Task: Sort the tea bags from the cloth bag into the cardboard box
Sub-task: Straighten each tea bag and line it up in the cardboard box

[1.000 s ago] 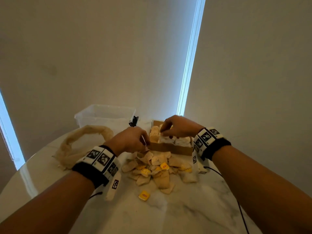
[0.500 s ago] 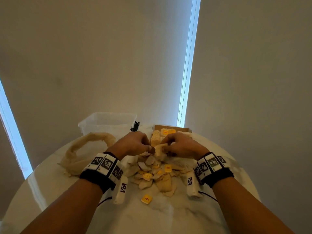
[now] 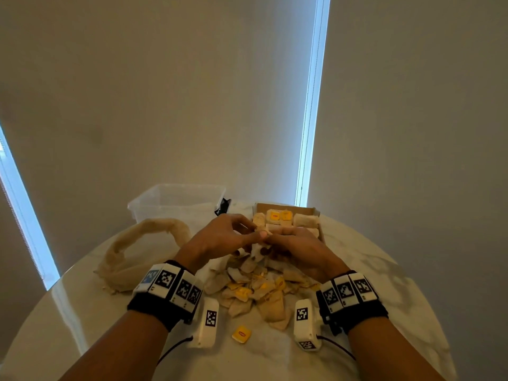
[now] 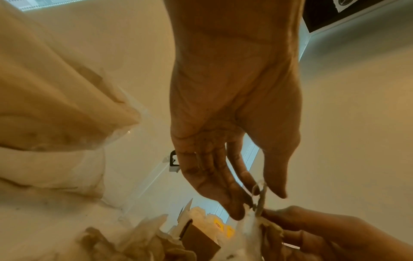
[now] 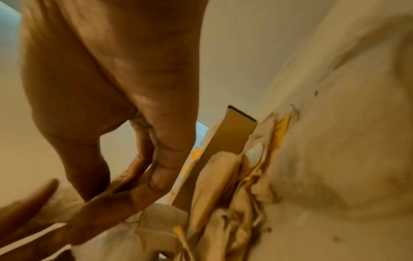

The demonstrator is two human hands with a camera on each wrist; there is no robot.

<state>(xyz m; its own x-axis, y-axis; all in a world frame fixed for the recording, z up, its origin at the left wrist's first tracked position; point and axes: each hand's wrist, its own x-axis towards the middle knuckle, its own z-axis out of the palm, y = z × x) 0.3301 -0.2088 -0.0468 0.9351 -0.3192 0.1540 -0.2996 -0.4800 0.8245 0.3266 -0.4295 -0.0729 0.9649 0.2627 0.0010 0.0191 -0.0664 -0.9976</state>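
I see both hands meet just in front of the cardboard box [image 3: 287,213]; my left hand [image 3: 222,237] and right hand [image 3: 299,250] each pinch one tea bag [image 3: 258,250] between them. Loose tea bags [image 3: 258,290] lie nearer me than the box; the cloth bag [image 3: 143,251] slumps left of it.

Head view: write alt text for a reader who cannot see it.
Both hands, left hand and right hand, meet above a heap of loose tea bags on a round white table, working one tea bag between their fingertips. Behind stand a part-filled cardboard box, a limp cloth bag and a clear plastic tub.
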